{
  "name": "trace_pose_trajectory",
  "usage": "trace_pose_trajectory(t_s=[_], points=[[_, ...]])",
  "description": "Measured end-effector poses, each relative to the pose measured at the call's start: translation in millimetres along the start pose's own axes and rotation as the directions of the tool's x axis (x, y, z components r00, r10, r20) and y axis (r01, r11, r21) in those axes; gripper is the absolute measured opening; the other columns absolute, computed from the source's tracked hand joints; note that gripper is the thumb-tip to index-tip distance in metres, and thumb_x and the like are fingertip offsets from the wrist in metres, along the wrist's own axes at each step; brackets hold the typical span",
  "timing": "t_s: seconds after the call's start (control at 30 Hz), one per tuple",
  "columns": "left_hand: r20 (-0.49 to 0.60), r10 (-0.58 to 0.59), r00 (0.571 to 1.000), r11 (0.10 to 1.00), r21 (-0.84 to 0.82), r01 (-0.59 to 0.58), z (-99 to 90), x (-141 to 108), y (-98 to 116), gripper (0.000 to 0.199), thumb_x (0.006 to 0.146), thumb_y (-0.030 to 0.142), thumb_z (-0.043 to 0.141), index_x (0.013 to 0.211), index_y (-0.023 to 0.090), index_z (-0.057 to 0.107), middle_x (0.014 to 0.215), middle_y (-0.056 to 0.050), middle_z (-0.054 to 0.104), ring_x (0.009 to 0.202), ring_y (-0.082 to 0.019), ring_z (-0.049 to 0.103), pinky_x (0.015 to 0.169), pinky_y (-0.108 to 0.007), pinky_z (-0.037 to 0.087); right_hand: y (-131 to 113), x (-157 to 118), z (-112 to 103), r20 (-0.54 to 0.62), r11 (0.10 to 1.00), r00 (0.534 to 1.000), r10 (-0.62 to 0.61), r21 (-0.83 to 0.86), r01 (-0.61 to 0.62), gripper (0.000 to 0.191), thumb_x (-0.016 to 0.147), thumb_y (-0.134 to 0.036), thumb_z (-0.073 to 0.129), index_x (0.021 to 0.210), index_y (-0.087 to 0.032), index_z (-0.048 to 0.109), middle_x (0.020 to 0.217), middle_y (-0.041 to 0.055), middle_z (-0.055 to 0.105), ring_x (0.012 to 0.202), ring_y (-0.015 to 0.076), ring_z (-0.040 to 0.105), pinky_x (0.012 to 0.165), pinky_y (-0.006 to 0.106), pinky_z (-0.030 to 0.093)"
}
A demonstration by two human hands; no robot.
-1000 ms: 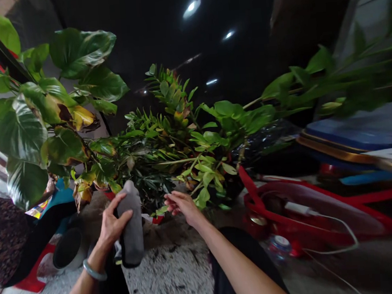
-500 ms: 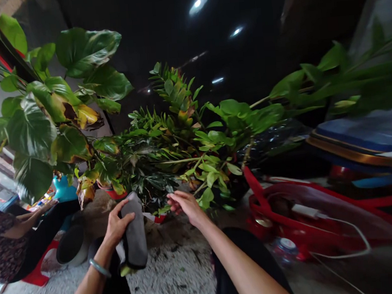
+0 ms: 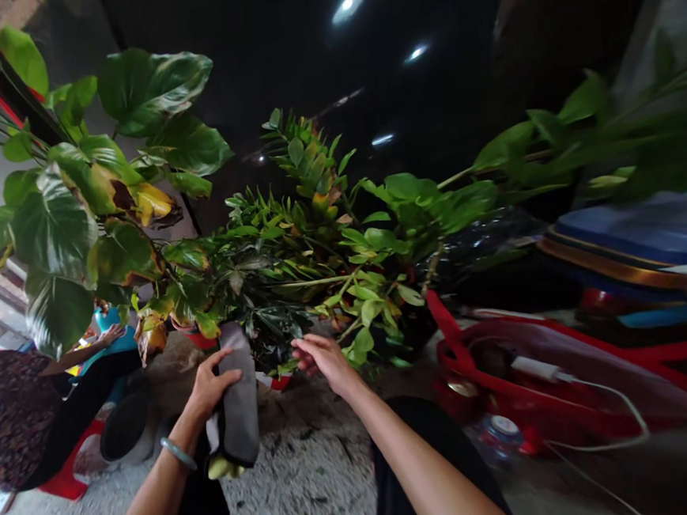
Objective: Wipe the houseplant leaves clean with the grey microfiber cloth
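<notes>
The floor (image 3: 302, 491) is grey and speckled, with little bits of dirt on it. Up top it is very dark, and 3 small lights (image 3: 347, 3) shine there. Big green leaves (image 3: 145, 83) fill the left side, and some have yellow and brown spots. More green plants (image 3: 318, 236) stand in the middle. On the right is a red thing (image 3: 544, 384) with a white cable (image 3: 605, 403) over it. A person in dark clothes (image 3: 11, 411) sits at the far left.

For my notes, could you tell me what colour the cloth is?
Grey; the cloth in the left hand shows in the head view.
</notes>
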State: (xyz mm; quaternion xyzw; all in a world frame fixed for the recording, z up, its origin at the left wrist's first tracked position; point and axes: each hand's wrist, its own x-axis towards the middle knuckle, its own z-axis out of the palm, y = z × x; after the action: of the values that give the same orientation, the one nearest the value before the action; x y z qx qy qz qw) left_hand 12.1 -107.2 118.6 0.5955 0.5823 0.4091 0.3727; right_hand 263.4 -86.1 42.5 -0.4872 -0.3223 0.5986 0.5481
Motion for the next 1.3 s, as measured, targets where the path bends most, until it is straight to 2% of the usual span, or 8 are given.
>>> trace_pose_trajectory(t_s=[0.1, 0.23, 0.5, 0.6, 0.8, 1.03, 1.17, 1.3], points=[[-0.206, 0.099, 0.974, 0.995, -0.008, -0.103, -15.2, -4, 20, 0.053, 0.065, 0.034, 0.08, 0.116, 0.018, 0.075, 0.11, -0.008, 0.078, 0.105, -0.031, 0.07, 0.096, -0.042, 0.055, -1, 1, -3, 0.002, 1.0, 1.0, 0.004, 0.008, -0.004, 0.016, 0.073, -0.034, 0.07, 0.074, -0.018, 0.071, 0.058, -0.001, 0.069, 0.045, 0.0127, 0.06, 0.037, 0.02, 0.039], [-0.456, 0.284, 0.844, 0.955, 0.054, -0.292, -31.5, 23, 65, 0.06, 0.071, 0.039, 0.078, 0.128, 0.021, 0.068, 0.123, -0.008, 0.072, 0.115, -0.028, 0.066, 0.105, -0.041, 0.051, -1, 3, 2, 0.009, 1.0, 1.0, 0.017, 0.012, -0.018, 0.015, 0.073, -0.033, 0.071, 0.074, -0.018, 0.07, 0.058, -0.0005, 0.069, 0.045, 0.0125, 0.06, 0.036, 0.019, 0.038], [-0.189, 0.152, 0.97, 0.988, 0.015, -0.152, -0.3, 16, 31, 0.053, 0.064, 0.031, 0.079, 0.114, 0.016, 0.075, 0.107, -0.009, 0.077, 0.105, -0.029, 0.07, 0.099, -0.043, 0.053, -3, 1, 5, -0.001, 1.0, 1.0, 0.02, 0.008, -0.02, 0.012, 0.075, -0.029, 0.068, 0.073, -0.018, 0.07, 0.057, -0.0011, 0.069, 0.044, 0.0121, 0.06, 0.036, 0.018, 0.037], [-0.285, 0.178, 0.942, 0.984, 0.027, -0.178, -4.3, 4, 30, 0.055, 0.069, 0.036, 0.078, 0.12, 0.018, 0.072, 0.114, -0.009, 0.075, 0.108, -0.028, 0.069, 0.098, -0.041, 0.053, -4, 0, 1, -0.007, 1.0, 1.0, 0.021, 0.006, -0.021, 0.012, 0.077, -0.028, 0.066, 0.073, -0.018, 0.069, 0.057, -0.0018, 0.068, 0.043, 0.0113, 0.059, 0.036, 0.018, 0.037], [-0.408, 0.41, 0.816, 0.911, 0.138, -0.388, -10.0, 30, 79, 0.056, 0.075, 0.037, 0.075, 0.129, 0.023, 0.067, 0.123, -0.006, 0.072, 0.114, -0.025, 0.066, 0.104, -0.037, 0.05, -3, 2, 4, 0.001, 0.999, 1.0, 0.032, -0.004, -0.032, 0.012, 0.076, -0.029, 0.067, 0.074, -0.018, 0.069, 0.057, -0.0009, 0.069, 0.043, 0.0113, 0.058, 0.035, 0.018, 0.036], [-0.058, 0.257, 0.965, 0.966, 0.04, -0.255, 21.7, 18, 32, 0.053, 0.068, 0.03, 0.076, 0.119, 0.017, 0.072, 0.115, -0.009, 0.076, 0.109, -0.029, 0.069, 0.1, -0.042, 0.053, -2, 1, 3, -0.009, 1.0, 1.0, 0.017, -0.014, -0.017, 0.015, 0.075, -0.033, 0.07, 0.072, -0.019, 0.069, 0.056, -0.0019, 0.067, 0.043, 0.0118, 0.058, 0.036, 0.019, 0.035], [-0.181, 0.164, 0.97, 0.986, 0.022, -0.163, 16.4, 1, 10, 0.053, 0.068, 0.035, 0.077, 0.118, 0.017, 0.072, 0.114, -0.01, 0.076, 0.108, -0.03, 0.069, 0.099, -0.043, 0.054, -3, 0, -3, -0.019, 1.0, 1.0, 0.007, -0.017, -0.007, 0.015, 0.074, -0.034, 0.071, 0.073, -0.018, 0.07, 0.057, -0.002, 0.068, 0.045, 0.0124, 0.06, 0.038, 0.019, 0.036], [-0.437, 0.277, 0.856, 0.957, 0.042, -0.288, 1.5, 15, 42, 0.058, 0.074, 0.041, 0.075, 0.127, 0.02, 0.067, 0.124, -0.009, 0.071, 0.115, -0.027, 0.066, 0.104, -0.04, 0.05, -4, 1, -2, -0.009, 1.0, 1.0, 0.017, -0.021, -0.017, 0.015, 0.074, -0.034, 0.071, 0.073, -0.019, 0.07, 0.057, -0.002, 0.068, 0.044, 0.0123, 0.059, 0.037, 0.019, 0.036]])
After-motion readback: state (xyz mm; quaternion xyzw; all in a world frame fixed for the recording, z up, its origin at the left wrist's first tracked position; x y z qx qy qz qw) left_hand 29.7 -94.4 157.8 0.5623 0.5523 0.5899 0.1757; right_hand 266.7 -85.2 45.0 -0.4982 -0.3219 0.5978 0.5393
